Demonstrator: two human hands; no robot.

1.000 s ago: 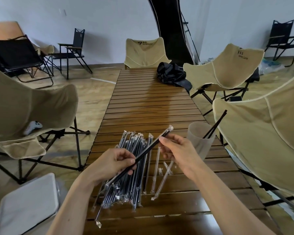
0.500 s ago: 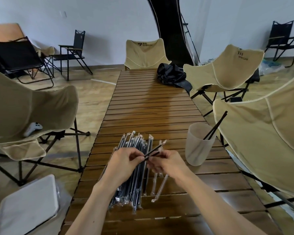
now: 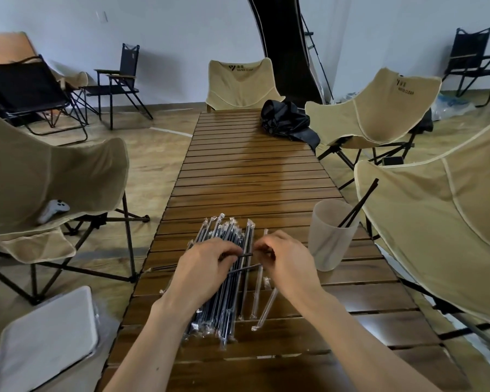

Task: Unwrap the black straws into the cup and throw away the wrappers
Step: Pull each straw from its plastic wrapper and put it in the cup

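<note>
A pile of wrapped black straws (image 3: 221,281) lies on the slatted wooden table (image 3: 252,176) in front of me. My left hand (image 3: 203,274) and my right hand (image 3: 287,263) hover over the pile, close together. Between them runs one black straw (image 3: 246,254); my left fingers pinch it and my right fingers pinch its clear wrapper end. A few empty clear wrappers (image 3: 262,304) lie just right of the pile. A frosted plastic cup (image 3: 330,239) stands to the right with bare black straws (image 3: 358,206) leaning in it.
Beige folding chairs (image 3: 436,216) crowd the table's right side and another beige chair (image 3: 48,176) stands left with a white controller in it. A black bundle (image 3: 287,121) lies at the table's far end. A white bin (image 3: 43,340) sits at lower left.
Both hands came down and together over the pile. The straw, held up slanted a second ago, now lies low and nearly level between the fingertips, with my right hand at its wrapper end.
</note>
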